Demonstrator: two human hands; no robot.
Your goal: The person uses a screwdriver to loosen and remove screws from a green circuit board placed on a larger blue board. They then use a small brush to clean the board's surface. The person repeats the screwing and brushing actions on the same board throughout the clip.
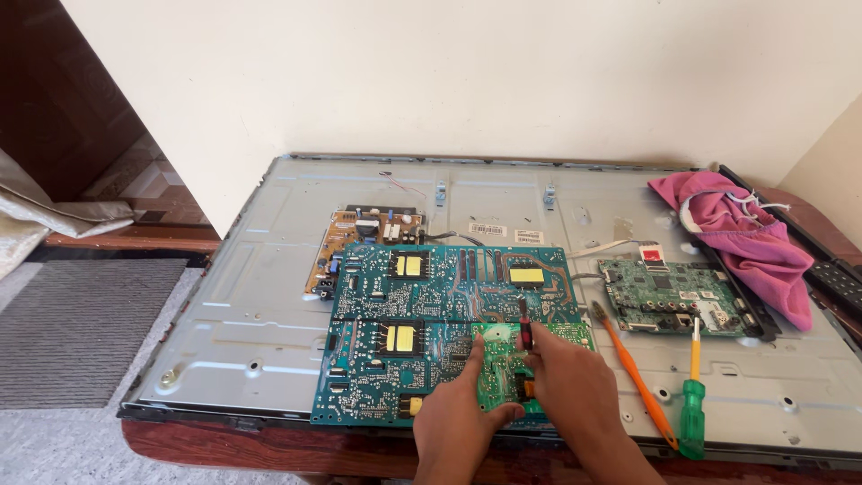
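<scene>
A flat television lies face down with its grey metal back panel (251, 305) open. Two large teal circuit boards lie on it: one farther back (449, 283), one nearer (377, 368). My left hand (458, 418) rests on a small light-green board (494, 359) lying over the nearer teal board. My right hand (570, 382) holds a thin red and black tool (524, 330) upright, its tip above the green board.
A tan power board (359, 235) sits behind the teal boards, a green main board (669, 296) to the right. An orange-handled tool (639, 386) and a green-handled screwdriver (692, 409) lie near the front right. A pink cloth (745, 235) is bunched at the far right.
</scene>
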